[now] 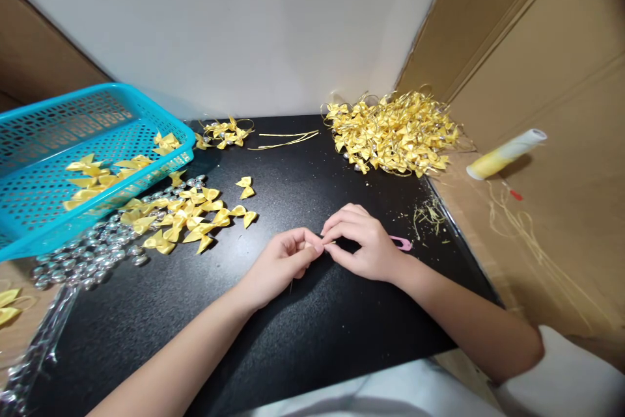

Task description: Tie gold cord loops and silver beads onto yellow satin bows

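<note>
My left hand [283, 264] and my right hand [364, 241] meet fingertip to fingertip above the middle of the black mat [303, 332]. Both are pinched shut on a small piece too tiny to name, with a thin gold thread hanging below the left fingers. A pink tool [402, 243] lies just behind my right hand. Loose yellow ribbon bows [190, 215] lie to the left of my left hand.
A blue plastic basket [58, 163] with a few bows stands tilted at the left over clear beads [92, 251]. A heap of finished yellow bows [393, 134] sits at the back right. A thread spool [505, 153] lies on the cardboard at right.
</note>
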A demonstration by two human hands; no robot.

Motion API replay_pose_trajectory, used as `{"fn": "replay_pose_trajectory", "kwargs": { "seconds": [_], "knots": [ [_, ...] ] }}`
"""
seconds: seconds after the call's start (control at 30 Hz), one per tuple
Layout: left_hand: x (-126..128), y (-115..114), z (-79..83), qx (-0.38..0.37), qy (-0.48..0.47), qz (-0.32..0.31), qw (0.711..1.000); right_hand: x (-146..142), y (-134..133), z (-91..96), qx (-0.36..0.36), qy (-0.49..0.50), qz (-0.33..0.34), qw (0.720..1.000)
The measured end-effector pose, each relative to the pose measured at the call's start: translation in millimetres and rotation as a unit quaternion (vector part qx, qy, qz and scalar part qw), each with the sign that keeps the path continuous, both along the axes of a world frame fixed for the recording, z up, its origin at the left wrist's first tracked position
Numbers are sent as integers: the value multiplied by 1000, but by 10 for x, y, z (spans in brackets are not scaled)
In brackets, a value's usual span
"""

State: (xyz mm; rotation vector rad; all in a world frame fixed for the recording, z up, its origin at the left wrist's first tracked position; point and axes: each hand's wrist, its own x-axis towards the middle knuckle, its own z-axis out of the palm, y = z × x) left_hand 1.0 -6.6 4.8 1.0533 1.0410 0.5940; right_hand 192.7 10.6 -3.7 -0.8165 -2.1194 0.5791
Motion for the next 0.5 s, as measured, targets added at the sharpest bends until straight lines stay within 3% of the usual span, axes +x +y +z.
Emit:
{"fn": "replay_pose_trajectory", "kwargs": {
  "seconds": [0.5],
  "knots": [
    [20,-16,6,-20,2,10,1000,89,57,81,28,8,-18,999]
  ]
}}
